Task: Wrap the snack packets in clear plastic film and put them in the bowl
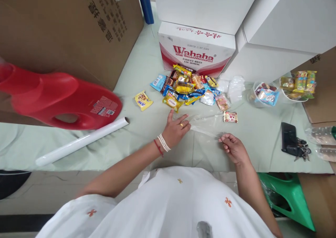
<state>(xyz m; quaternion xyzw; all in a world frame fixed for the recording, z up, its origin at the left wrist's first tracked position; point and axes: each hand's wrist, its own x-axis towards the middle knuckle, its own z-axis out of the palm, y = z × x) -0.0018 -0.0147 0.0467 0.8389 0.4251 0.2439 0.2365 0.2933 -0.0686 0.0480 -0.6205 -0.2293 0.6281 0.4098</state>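
A clear plastic bag (206, 123) lies flat on the pale green cloth in front of me. My left hand (176, 129) presses its left end, fingers spread, a ring and bead bracelet showing. My right hand (233, 147) pinches the bag's right edge between fingertips. Just beyond the bag sits a small red-and-white snack packet (230, 117). A pile of several colourful snack packets (185, 87) lies further back, with a yellow cookie packet (143, 100) apart to its left.
A Wahaha water carton (195, 49) and white boxes stand behind the pile. A red detergent jug (56, 99) and white roll (81, 140) lie at left. Clear bowls of snacks (265, 94) sit right, a phone with keys (291, 141) nearer, a green stool (288, 199) below.
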